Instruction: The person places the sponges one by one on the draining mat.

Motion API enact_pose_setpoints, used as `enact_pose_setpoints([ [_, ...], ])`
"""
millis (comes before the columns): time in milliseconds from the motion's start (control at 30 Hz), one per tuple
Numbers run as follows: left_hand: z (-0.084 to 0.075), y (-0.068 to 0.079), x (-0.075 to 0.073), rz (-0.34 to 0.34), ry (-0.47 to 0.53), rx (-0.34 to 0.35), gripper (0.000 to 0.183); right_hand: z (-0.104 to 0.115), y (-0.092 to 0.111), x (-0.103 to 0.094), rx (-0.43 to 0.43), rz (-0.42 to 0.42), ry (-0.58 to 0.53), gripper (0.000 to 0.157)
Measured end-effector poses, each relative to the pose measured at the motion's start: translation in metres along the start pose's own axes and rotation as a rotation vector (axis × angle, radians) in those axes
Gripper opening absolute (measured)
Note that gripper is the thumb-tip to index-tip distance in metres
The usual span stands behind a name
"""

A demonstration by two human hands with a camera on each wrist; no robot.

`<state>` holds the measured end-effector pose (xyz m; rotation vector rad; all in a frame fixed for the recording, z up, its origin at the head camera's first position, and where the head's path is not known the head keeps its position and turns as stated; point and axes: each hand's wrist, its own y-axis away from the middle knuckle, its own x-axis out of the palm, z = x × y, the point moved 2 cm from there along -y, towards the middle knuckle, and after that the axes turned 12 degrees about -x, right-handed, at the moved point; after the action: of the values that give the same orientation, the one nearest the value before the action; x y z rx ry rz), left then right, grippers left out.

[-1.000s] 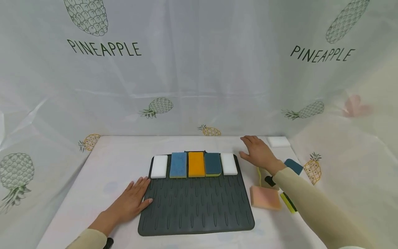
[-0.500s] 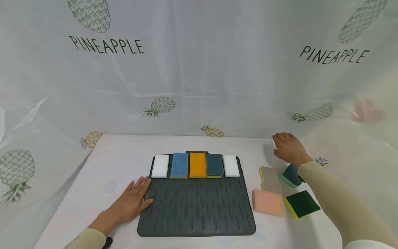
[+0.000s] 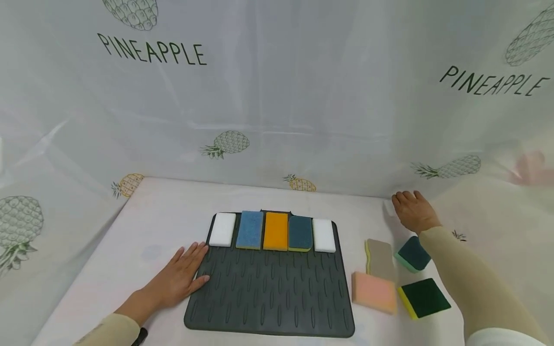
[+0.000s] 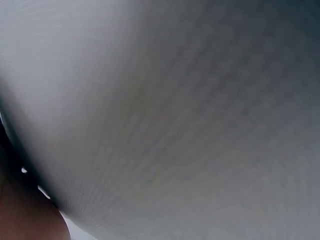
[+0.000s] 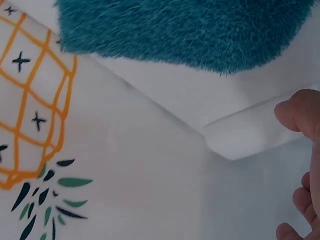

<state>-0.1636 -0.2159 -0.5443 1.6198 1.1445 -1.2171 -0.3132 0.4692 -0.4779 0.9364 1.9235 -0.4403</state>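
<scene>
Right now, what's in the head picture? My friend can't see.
A right hand is at the far right corner of the table, beyond four sponges; the left hand rests at the left edge of a dark ridged mat with five other sponges along its far edge.

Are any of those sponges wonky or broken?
A few look wonky: right of the mat, the green sponge and the teal sponge lie slanted, while five sponges on the mat line up neatly. I see no spills or obvious damage.
</scene>
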Motion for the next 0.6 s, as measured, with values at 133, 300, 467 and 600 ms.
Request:
enact_pose_setpoints([
  [133,0.003,0.000,0.000,0.001,-0.004,-0.003,0.082,0.005,-0.011,0.008,0.008,0.062,-0.011,0.044],
  [300,0.005,-0.001,0.003,0.005,-0.006,-0.014,0.083,0.008,-0.019,0.015,-0.002,0.088,-0.023,0.040],
  [467,0.004,-0.001,0.002,0.007,-0.007,-0.015,0.084,0.009,-0.021,0.022,0.000,0.066,-0.050,0.035],
  [600,0.004,-0.001,0.003,0.006,-0.010,-0.016,0.084,0.009,-0.025,0.027,0.003,0.066,-0.069,0.030],
])
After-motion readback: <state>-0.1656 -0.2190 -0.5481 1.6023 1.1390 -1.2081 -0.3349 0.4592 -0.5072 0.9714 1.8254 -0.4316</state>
